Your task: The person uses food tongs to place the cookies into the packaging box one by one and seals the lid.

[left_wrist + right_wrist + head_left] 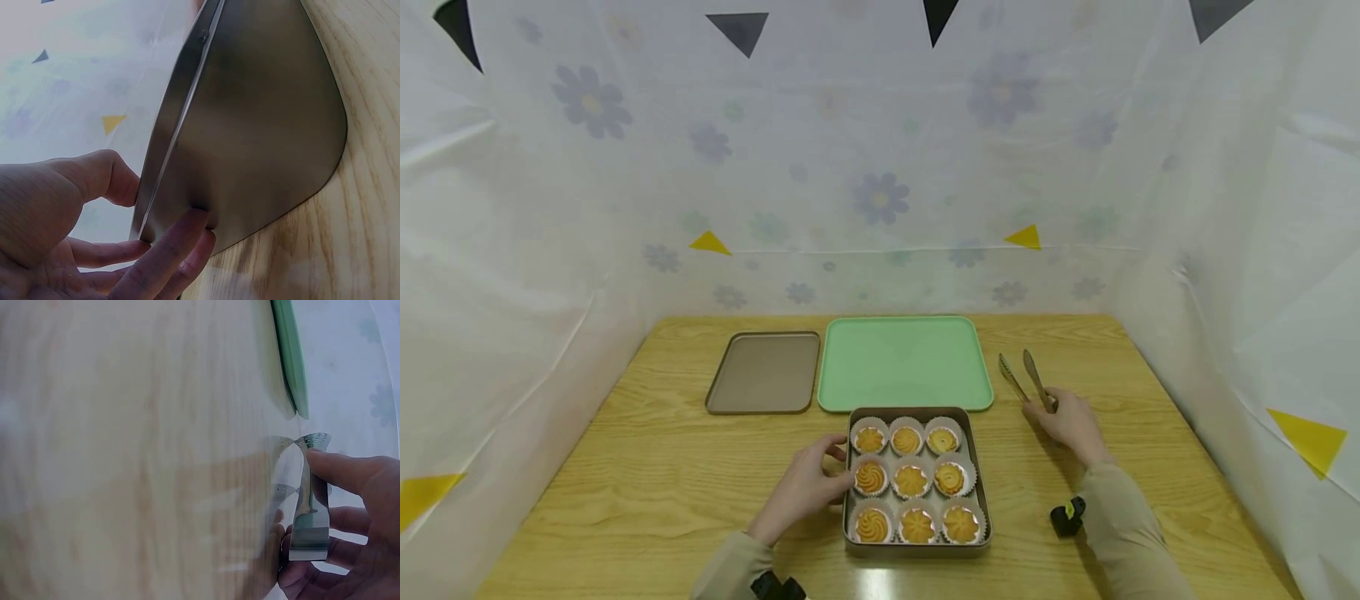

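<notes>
A deep brown baking tin (981,500) lies at the near middle of the table, holding several golden piped cookies (911,481) in white paper cups, in three rows. My left hand (805,483) rests against the tin's left side. In the left wrist view, its fingertips (199,219) touch the metal wall and the thumb lies near the rim. To the right of the tin, my right hand (1070,421) holds metal tongs (1036,377) by the bend end, thumb on one side and fingers on the other. Their arms point away from me, tips apart, low over the table.
A flat green tray (906,362) lies behind the tin, its front edge close to the tin's back. Left of it is a shallow brown tray (765,372). White sheets (880,150) with flower prints enclose the wooden table (647,467) at the back and sides.
</notes>
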Demonstrator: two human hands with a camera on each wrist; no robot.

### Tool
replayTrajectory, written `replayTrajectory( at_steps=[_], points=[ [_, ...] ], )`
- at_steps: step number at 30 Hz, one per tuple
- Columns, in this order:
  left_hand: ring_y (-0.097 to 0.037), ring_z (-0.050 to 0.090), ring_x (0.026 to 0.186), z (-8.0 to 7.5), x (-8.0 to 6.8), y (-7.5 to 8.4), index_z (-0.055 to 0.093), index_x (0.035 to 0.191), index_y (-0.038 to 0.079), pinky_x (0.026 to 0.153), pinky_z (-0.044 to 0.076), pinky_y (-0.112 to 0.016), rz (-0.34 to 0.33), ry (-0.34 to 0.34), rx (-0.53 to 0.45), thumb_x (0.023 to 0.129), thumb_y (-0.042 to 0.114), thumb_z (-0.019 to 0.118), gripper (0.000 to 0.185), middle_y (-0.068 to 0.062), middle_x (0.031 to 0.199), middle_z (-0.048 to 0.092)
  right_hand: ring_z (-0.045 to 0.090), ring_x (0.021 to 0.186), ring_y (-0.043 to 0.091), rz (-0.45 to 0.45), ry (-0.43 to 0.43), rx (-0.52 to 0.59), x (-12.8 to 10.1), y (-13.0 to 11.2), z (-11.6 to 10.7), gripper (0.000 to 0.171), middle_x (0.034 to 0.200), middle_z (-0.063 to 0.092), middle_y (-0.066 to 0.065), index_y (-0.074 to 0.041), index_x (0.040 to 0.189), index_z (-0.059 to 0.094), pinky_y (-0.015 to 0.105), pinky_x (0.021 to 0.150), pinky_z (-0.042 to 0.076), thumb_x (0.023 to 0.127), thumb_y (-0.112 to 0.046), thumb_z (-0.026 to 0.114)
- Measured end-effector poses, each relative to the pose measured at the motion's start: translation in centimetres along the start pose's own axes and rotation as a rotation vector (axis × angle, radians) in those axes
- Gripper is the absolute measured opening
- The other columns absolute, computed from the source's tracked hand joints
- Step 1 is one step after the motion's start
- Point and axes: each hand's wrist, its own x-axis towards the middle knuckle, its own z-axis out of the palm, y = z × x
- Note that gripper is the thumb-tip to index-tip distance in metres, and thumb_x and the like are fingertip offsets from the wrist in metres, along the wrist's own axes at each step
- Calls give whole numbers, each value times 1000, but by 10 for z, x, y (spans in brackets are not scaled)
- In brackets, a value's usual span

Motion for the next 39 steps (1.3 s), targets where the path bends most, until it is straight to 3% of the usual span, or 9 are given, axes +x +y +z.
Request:
replayTrajectory(
  at_steps=[19, 25, 28, 32, 35, 39],
  points=[
    [-20, 68, 83, -1, -1, 1, 51, 137, -8, 63, 58, -24, -3, 3, -2, 82, 9, 72, 61, -20, 111, 66, 57, 116, 57, -23, -12, -51, -2, -3, -1, 74, 130, 56, 41, 15, 143, 42, 65, 94, 50, 99, -42, 60],
    [-23, 71, 75, -8, 5, -7, 48, 139, -10, 63, 63, -33, -40, 5, -95, 91, 12, 66, 55, -25, 114, 64, 58, 115, 55, 4, -52, 2, -3, -3, -4, 82, 130, 55, 42, 15, 146, 37, 62, 92, 53, 97, -45, 62],
    [-26, 71, 76, -23, 13, -16, 49, 140, -9, 64, 63, -36, -74, 81, -93, 96, 18, 63, 54, -24, 115, 64, 59, 113, 54, 5, -58, 39, -4, -2, -6, 86, 128, 55, 43, 16, 147, 35, 60, 89, 55, 96, -47, 62],
    [-24, 69, 83, -59, 30, -30, 49, 143, -4, 66, 57, -31, -83, 243, 58, 100, 28, 59, 55, -21, 115, 65, 62, 107, 47, 3, -53, 101, -7, 1, -8, 86, 124, 58, 41, 16, 148, 33, 51, 83, 58, 97, -47, 61],
    [-25, 67, 84, -91, 45, -41, 50, 142, -3, 65, 51, -28, -88, 384, 179, 101, 31, 54, 53, -22, 113, 66, 64, 92, 33, 2, -54, 143, -9, 2, -9, 85, 116, 62, 35, 16, 149, 31, 38, 71, 56, 98, -45, 60],
    [-32, 66, 83, -126, 59, -55, 51, 141, -5, 67, 53, -36, -118, 520, 254, 101, 27, 50, 51, -26, 113, 67, 57, 85, 22, 7, -66, 195, -13, 0, -12, 83, 112, 61, 29, 15, 151, 27, 30, 64, 48, 99, -43, 58]
  ],
)
